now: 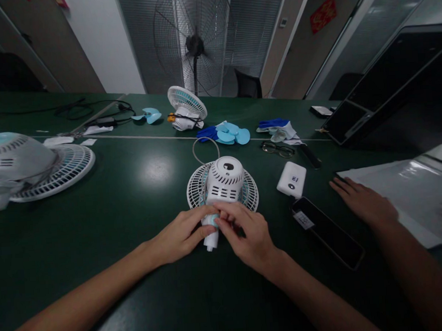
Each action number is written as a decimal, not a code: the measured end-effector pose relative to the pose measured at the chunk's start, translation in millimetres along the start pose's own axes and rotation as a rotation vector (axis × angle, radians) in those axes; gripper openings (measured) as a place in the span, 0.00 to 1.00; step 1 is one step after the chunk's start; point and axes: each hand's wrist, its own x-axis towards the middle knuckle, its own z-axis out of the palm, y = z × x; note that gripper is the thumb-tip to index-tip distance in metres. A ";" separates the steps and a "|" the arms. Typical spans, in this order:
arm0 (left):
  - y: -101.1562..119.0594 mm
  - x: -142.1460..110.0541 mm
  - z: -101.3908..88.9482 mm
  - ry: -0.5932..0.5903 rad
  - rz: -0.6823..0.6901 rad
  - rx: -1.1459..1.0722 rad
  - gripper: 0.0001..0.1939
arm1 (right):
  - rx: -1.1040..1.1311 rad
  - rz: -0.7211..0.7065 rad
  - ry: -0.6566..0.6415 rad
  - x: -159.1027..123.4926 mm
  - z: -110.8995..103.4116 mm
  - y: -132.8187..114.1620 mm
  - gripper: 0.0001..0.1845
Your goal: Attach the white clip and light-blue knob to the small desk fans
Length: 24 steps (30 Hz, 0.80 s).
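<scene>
A small white electric fan (227, 177) lies grille-down on the green table in front of me, its vented motor housing facing up. The fan's short white neck (210, 239) points toward me and has a pale blue part on it. My left hand (187, 232) is closed around the left side of this neck, thumb on top. From the other side, my right hand (247, 231) pinches the neck just below the housing; its fingertips partly hide what they touch. A thin pale cord (204, 139) loops up behind the grille.
A white power bank (292, 179), a black phone (330, 233) and eyeglasses (278, 149) lie to the right. Another person's hand (365, 201) rests by some papers (390, 180). Blue fan blades (233, 133) and another fan (187, 107) are behind; a larger-looking fan (22, 162) lies left.
</scene>
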 end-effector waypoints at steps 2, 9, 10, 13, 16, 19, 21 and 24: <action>0.0 0.1 0.2 0.002 0.008 0.002 0.18 | 0.018 0.026 0.028 0.0 3.2 -3.9 0.18; 0.5 0.1 -0.9 0.002 0.010 -0.012 0.17 | -0.032 -0.160 -0.071 -5.2 -15.3 6.0 0.25; 0.4 0.0 -1.1 0.007 0.013 -0.008 0.17 | -0.035 -0.210 -0.097 -5.2 -18.5 9.1 0.26; -0.3 -0.6 -1.3 0.010 0.013 -0.004 0.16 | -0.044 -0.288 -0.147 -3.7 -22.9 15.6 0.26; -0.8 -1.2 -1.3 0.009 -0.005 0.001 0.17 | -0.079 -0.252 -0.135 -1.2 -19.5 14.4 0.24; -1.2 -1.8 -0.9 0.009 -0.010 0.009 0.17 | -0.117 -0.160 -0.094 1.1 -10.4 6.0 0.20; -1.4 -1.9 -0.4 0.011 -0.008 0.011 0.18 | -0.133 -0.097 -0.072 2.1 -3.5 -0.9 0.18; -1.3 -1.3 -0.2 0.013 0.014 0.014 0.20 | -0.130 -0.032 -0.041 2.4 1.5 -8.3 0.15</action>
